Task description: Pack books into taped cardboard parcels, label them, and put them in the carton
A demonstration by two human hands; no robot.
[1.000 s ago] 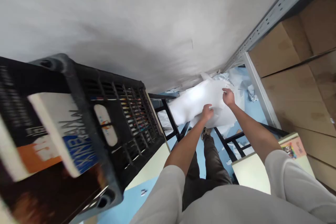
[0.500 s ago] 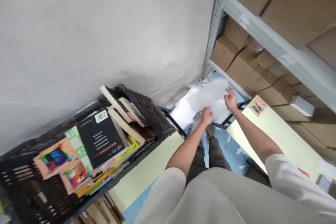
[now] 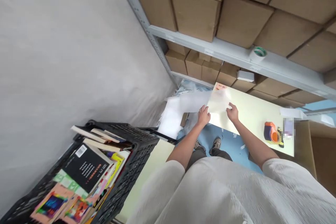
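A thin, translucent white packing sheet (image 3: 217, 102) stretches over the near-left corner of the pale table (image 3: 252, 108). My left hand (image 3: 203, 115) grips its near-left edge, fingers bent over the material. On the other side my right hand (image 3: 232, 113) pinches the sheet's right edge between thumb and fingers. Just beyond the sheet, a pink book (image 3: 220, 86) with a colourful cover lies on the table corner, partly hidden by it. More white sheeting (image 3: 172, 115) lies heaped to the left of my left hand, between the table and the wall.
At left stands a black plastic crate (image 3: 141, 140) of books (image 3: 88, 164). Shelving (image 3: 183, 36) with cardboard boxes (image 3: 194, 14) rises behind the table. An orange tape dispenser (image 3: 273, 133) sits at the table's right end, near an open carton (image 3: 309, 147). A tape roll (image 3: 258, 54) rests on the shelf beam.
My view has turned right. Both hands have moved from above the white heap to the pale table's corner, drawing the sheet over it beside the pink book.
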